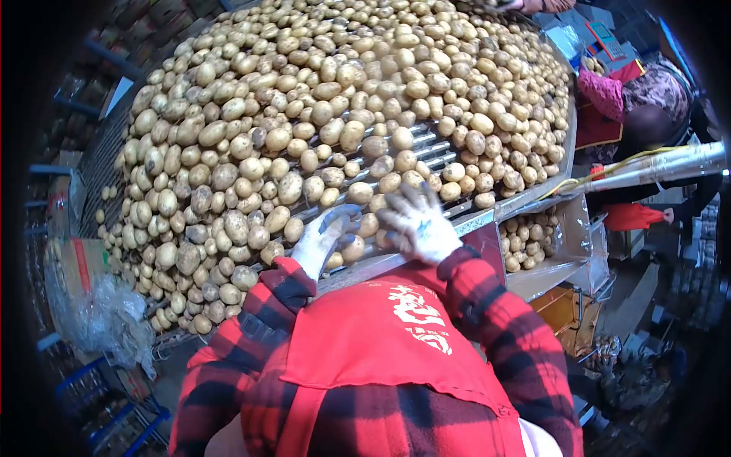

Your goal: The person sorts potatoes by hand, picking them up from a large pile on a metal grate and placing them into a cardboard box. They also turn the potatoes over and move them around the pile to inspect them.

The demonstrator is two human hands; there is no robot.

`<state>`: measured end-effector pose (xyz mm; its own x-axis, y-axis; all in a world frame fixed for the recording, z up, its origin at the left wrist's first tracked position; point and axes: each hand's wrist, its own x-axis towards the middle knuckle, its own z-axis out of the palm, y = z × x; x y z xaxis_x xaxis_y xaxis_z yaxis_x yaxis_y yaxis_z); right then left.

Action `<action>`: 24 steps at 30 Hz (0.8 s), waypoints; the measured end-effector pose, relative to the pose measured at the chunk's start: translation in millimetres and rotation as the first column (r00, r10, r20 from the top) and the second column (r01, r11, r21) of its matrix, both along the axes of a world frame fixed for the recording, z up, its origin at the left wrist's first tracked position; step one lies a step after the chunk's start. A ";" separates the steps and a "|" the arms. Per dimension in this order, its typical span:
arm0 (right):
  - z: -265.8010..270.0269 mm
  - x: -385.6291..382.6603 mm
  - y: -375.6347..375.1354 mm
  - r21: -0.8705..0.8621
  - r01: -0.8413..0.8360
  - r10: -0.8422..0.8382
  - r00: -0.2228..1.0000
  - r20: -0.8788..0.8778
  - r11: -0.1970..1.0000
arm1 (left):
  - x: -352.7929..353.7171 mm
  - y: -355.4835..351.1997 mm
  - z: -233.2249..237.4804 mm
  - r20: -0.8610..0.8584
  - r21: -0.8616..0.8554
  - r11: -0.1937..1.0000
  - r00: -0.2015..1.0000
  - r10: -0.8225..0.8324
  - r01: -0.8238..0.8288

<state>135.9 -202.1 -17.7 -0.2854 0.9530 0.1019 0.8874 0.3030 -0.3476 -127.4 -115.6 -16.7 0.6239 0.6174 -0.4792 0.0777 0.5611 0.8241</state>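
Many potatoes (pixel 289 185) cover a slatted metal rack (pixel 434 148) in front of me. Both my hands wear white gloves with dark, dirty fingers. My left hand (pixel 326 238) is at the rack's near edge, its fingers curled beside a few potatoes; whether it grips one is hard to see. My right hand (pixel 420 222) lies palm down with fingers spread, over the near edge, next to potatoes and bare slats. The undersides of both hands are hidden.
A box of potatoes (pixel 582 251) stands below the rack's right edge. Another person (pixel 647 107) is at the right, near a metal pole (pixel 662 166) with a yellow cord. Clear plastic (pixel 114 312) hangs at the left. Part of a co-worker's arm (pixel 537 6) shows at the top.
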 end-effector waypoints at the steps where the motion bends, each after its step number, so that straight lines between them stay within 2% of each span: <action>1: -8.3 9.2 2.0 0.035 0.078 -0.078 0.997 -0.002 0.996 | -7.1 -0.6 10.0 -0.002 0.003 1.000 1.000 0.007 -0.007; 2: -2.5 21.9 10.7 0.078 0.147 -0.148 0.989 -0.002 0.986 | -11.5 1.0 15.0 0.003 0.012 1.000 1.000 0.021 -0.021; 3: 5.6 34.5 13.9 0.051 0.256 -0.260 0.962 0.085 0.965 | -17.0 -3.6 8.5 0.041 -0.035 0.992 0.991 0.127 -0.125; 4: -16.4 56.0 17.7 -0.025 0.439 -0.439 0.898 -0.017 0.898 | -22.3 -6.5 5.0 0.098 -0.101 0.982 0.981 0.170 -0.160; 6: -6.8 55.2 41.7 0.286 0.519 -0.553 0.832 0.048 0.806 | -34.4 -6.7 1.0 0.194 -0.226 0.954 0.950 0.243 -0.198; 8: 36.7 29.8 89.2 0.282 0.265 -0.255 0.964 -0.072 0.922 | -31.7 -4.8 3.8 0.211 -0.255 0.947 0.945 0.249 -0.192; 9: 43.1 13.1 114.6 0.372 0.115 -0.090 0.992 -0.086 0.921 | -27.7 0.1 8.1 0.198 -0.286 0.941 0.949 0.244 -0.182; 10: 37.8 0.4 140.4 0.322 0.017 0.013 0.996 -0.089 0.947 | -23.2 5.5 9.8 0.185 -0.314 0.933 0.953 0.239 -0.173; 11: 25.6 -12.9 165.2 0.356 -0.012 0.029 0.999 -0.043 0.934 | -19.5 8.5 4.9 0.150 -0.334 0.929 0.965 0.217 -0.157; 12: 0.3 -21.2 185.9 0.380 0.033 -0.010 0.998 -0.061 0.924 | -16.9 9.8 2.1 0.154 -0.347 0.927 0.967 0.203 -0.139; 14: -8.4 -44.3 195.6 0.142 0.201 -0.215 0.972 0.092 0.969 | -15.0 12.8 3.2 0.161 -0.371 0.922 0.970 0.184 -0.113; 15: -9.6 -48.3 197.3 0.001 0.207 -0.203 0.958 0.200 0.978 | -22.1 7.7 9.4 0.290 -0.397 0.913 0.931 0.220 -0.092; 16: -1.2 -51.4 197.5 -0.134 0.222 -0.172 0.935 0.312 0.966 | -24.4 11.2 6.7 0.276 -0.404 0.907 0.930 0.242 -0.117; 17: 1.7 -45.8 190.7 -0.085 0.163 -0.132 0.947 0.294 0.983 | -26.0 8.9 1.1 0.262 -0.420 0.897 0.928 0.265 -0.138; 18: 7.0 -36.3 191.9 -0.272 0.183 -0.121 0.966 0.230 0.945 | -26.3 6.2 -4.8 0.250 -0.438 0.886 0.927 0.280 -0.149; 19: 23.6 -35.7 191.4 -0.339 0.242 -0.192 0.966 0.174 0.909 | -27.9 4.0 -10.8 0.347 -0.462 0.875 0.879 0.326 -0.142; 20: 36.5 -36.7 182.9 -0.410 0.292 -0.266 0.956 0.122 0.864 | -23.8 9.7 -3.3 0.355 -0.536 0.831 0.854 0.380 -0.146; 21: 42.5 -37.9 174.7 -0.566 0.154 -0.284 0.948 -0.147 0.810 | -21.3 12.8 6.5 0.355 -0.611 0.778 0.828 0.435 -0.146; 22: 46.2 -38.9 166.8 -0.667 -0.025 -0.328 0.857 -0.398 0.745 | -19.0 16.8 16.8 0.349 -0.681 0.718 0.798 0.491 -0.144; 23: 42.2 -42.0 155.5 -0.539 -0.140 -0.164 0.863 -0.477 0.831 | -17.5 21.4 21.8 0.529 -0.619 0.784 0.706 0.470 -0.058; 24: 40.7 -43.9 153.4 -0.380 -0.179 -0.026 0.879 -0.475 0.907 | -15.7 27.1 19.4 0.504 -0.710 0.704 0.691 0.518 -0.010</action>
<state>92.0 -48.7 23.1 -0.3764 0.9149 -0.1458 0.5729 0.1062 -0.8128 -143.1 -88.4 2.7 0.7710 0.5253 -0.3600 -0.5477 0.8354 0.0460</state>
